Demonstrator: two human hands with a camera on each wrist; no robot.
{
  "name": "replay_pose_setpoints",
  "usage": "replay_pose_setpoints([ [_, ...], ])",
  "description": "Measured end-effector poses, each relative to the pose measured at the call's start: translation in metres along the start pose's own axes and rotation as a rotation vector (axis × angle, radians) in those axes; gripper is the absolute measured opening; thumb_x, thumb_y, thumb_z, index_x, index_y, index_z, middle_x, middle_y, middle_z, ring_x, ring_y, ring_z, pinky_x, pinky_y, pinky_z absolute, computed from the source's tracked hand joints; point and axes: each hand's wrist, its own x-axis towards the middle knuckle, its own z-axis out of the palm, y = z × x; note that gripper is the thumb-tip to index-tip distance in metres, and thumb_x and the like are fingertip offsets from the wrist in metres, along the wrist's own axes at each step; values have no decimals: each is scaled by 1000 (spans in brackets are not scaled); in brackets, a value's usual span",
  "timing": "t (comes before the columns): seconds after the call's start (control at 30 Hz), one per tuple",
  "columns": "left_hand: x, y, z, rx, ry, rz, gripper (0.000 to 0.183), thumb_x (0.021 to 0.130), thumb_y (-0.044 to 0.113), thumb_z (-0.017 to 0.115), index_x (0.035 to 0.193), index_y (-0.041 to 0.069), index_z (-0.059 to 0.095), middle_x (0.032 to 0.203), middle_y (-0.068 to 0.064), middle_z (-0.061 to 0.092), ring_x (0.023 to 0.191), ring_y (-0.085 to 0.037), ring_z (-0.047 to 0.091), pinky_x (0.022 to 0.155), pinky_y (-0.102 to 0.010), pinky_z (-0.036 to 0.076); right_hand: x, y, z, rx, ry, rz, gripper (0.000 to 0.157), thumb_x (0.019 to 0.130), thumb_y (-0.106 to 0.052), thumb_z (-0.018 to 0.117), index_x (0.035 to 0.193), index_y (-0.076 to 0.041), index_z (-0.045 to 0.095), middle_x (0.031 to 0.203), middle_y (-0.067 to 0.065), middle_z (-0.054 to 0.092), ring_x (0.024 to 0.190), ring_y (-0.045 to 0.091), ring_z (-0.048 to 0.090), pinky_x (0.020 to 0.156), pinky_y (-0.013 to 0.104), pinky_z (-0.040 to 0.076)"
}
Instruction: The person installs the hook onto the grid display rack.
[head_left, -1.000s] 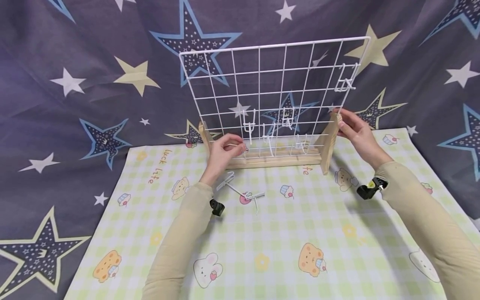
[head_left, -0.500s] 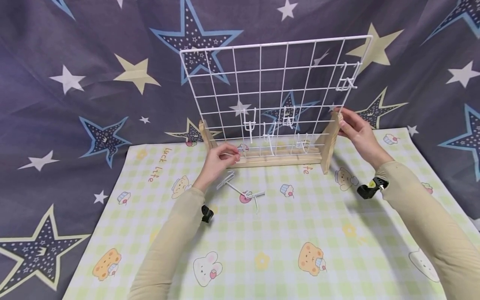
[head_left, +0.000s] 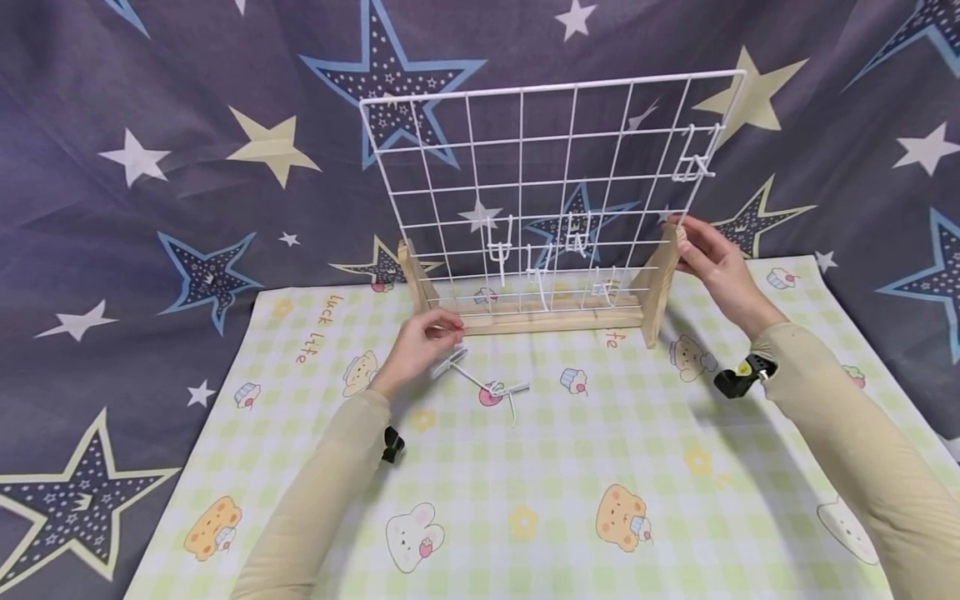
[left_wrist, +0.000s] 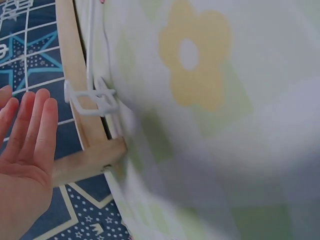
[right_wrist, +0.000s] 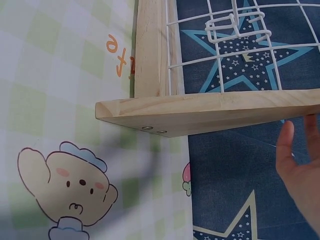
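A white wire grid panel (head_left: 547, 183) stands upright in a wooden stand (head_left: 555, 321). My right hand (head_left: 716, 262) grips the upper end of the stand's right side post (head_left: 658, 287), thumb on its outer side; in the right wrist view a finger passes behind the wood (right_wrist: 210, 112). At the stand's lower left corner is my left hand (head_left: 420, 346), holding nothing, its fingers loosely extended in the left wrist view. Beside it on the cloth lie two loose white wire hooks, one (head_left: 452, 363) partly behind the fingertips and another (head_left: 510, 392) further right.
Several white hooks hang on the grid, including one (head_left: 692, 167) at the upper right and one (head_left: 500, 250) left of centre. A checked tablecloth (head_left: 555, 467) covers the table. Behind the grid hangs a dark curtain (head_left: 225, 75) with stars.
My left hand has moved away from the grid's lower bars, down and to the left towards the stand's corner. The right hand stays at the side post.
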Motion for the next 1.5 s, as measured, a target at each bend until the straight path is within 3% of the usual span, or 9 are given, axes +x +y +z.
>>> replay_pose_setpoints([
  [0.13,-3,-17,-4,19,1,-30,21,85,-10,67,105,-13,62,98,-23,66,89,-35,63,81,-27,53,0,-1,-1,-10,-3,7,39,100,-8,53,138,-2,51,131,6,58,113,15,54,86,19,51],
  [0.43,-13,-29,-10,98,-38,-71,20,84,-8,68,104,-9,65,96,-15,68,88,-26,65,82,-32,54,3,-4,-5,10,-41,68,39,100,-5,53,138,-4,50,134,3,54,115,12,54,86,20,51],
  [0.6,-14,-33,-12,127,-65,-70,18,84,-8,68,102,-7,66,97,-14,68,88,-26,65,82,-33,55,7,-6,-8,13,-71,98,37,99,-3,53,136,-4,53,134,4,55,115,15,55,87,22,52],
  [0.83,-16,-37,-11,138,-115,-67,20,82,-10,67,102,-7,66,95,-15,67,87,-25,64,83,-33,54,13,-15,-12,-91,-97,183,41,98,-8,58,137,-2,51,128,10,54,109,14,56,86,21,52],
  [0.93,-17,-38,-10,142,-126,-76,18,83,-9,68,101,-7,65,94,-16,67,87,-26,64,84,-34,54,14,-19,-14,-63,-119,193,40,97,-4,57,136,1,50,127,6,58,109,14,58,86,22,52],
  [1.23,-18,-41,-7,136,-107,-98,18,83,-10,68,100,-8,66,93,-15,67,87,-27,64,83,-34,55,19,-28,-19,-11,-197,241,29,96,2,55,125,-2,56,129,0,58,112,13,57,85,24,52],
  [1.5,-18,-42,-6,132,-97,-92,17,82,-11,68,99,-8,66,92,-15,67,86,-27,64,81,-32,55,18,-29,-19,-10,-204,274,23,98,-1,53,121,-5,53,133,1,51,115,12,53,86,24,52],
])
